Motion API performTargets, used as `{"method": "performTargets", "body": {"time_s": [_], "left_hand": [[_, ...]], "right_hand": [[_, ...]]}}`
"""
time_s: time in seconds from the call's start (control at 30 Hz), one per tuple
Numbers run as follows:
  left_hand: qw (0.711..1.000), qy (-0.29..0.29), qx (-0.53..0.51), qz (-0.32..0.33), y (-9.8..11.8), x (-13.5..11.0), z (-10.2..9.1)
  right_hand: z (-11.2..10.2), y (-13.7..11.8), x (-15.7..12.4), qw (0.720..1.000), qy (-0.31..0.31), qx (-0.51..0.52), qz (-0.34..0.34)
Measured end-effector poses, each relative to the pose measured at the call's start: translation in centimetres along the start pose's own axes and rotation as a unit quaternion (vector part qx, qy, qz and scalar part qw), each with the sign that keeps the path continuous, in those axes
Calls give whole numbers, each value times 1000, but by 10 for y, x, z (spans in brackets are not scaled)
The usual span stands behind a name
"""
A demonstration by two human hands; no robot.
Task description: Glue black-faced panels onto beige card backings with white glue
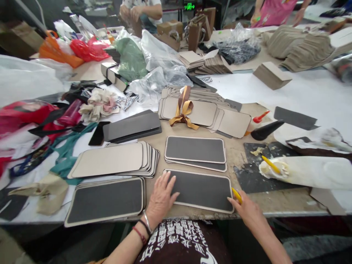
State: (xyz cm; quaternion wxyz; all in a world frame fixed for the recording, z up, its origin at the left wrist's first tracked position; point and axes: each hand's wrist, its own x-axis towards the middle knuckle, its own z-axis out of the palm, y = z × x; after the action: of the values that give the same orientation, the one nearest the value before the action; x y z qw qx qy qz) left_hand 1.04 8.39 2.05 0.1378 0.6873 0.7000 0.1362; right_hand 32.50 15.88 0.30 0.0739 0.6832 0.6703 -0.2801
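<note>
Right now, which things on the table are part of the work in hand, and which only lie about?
In the work:
left hand flat on the black-faced panel
right hand with the yellow tool
panel stacks

Lying about:
gold ribbon
phone
plastic bags

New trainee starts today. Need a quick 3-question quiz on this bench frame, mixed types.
1. True or false: the left hand lies flat on the dark panel.
2. What does the right hand hold? A) scissors B) yellow tool C) ribbon
3. Fill in: a gold ____ lies on the tan stack farther back.

Key: 1 true; 2 B; 3 ribbon.
</note>
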Motion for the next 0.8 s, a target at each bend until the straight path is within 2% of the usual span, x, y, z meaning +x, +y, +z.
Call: {"method": "performTargets", "body": {"time_s": [0.07, 0.13, 0.27, 0.43, 0.6, 0.7, 0.73, 0.8], "left_hand": [[995, -41, 26, 93, 4, 2, 9], [988, -78, 33, 128, 4, 4, 16], [986, -103, 36, 124, -1, 8, 26], [984, -105, 53, 134, -9, 8, 34], [983, -90, 67, 147, -9, 8, 37], [986, -70, 37, 146, -7, 7, 34], [990, -52, 19, 128, -7, 6, 32], [998, 12, -36, 50, -5, 2, 28]], "right_hand": [[4, -3, 3, 1000, 3, 14, -10], [8, -6, 8, 999, -3, 38, -19], [15, -8, 19, 998, -23, 48, -22], [12, -13, 22, 998, -59, -22, -4], [-1, -25, 17, 997, -70, -39, -6], [-8, -20, 14, 999, -45, 16, -3], [-9, -17, 14, 999, -25, 32, 8], [-10, -10, 12, 999, 16, 41, 29]]}}
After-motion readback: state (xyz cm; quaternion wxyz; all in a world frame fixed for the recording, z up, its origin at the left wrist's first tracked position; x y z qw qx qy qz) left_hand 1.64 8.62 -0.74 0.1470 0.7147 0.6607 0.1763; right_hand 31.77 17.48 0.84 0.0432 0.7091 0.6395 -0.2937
